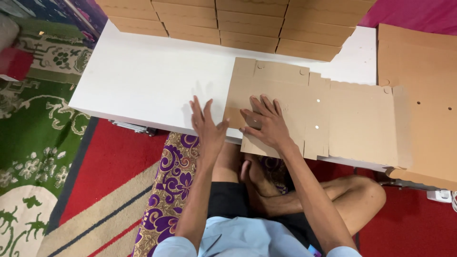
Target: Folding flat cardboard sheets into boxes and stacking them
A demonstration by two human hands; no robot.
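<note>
Both hands lie open: right hand (266, 124) pins the flat cardboard blank (290, 112) flat; left hand (207, 126) braces its left edge.

A low white table (143, 81) is the landmark. Along its far edge sit rows of stacked brown boxes (238, 24). At its right end lie more flat cardboard sheets (419, 95), overhanging the near edge. Under its near edge a red carpet (114, 157) covers the floor, with a purple floral cushion (166, 200) on it. Left of the table spreads a green patterned rug (33, 128), and a red object (14, 64) rests at that rug's far side. A white plug block (440, 195) shows below the table's right end.
</note>
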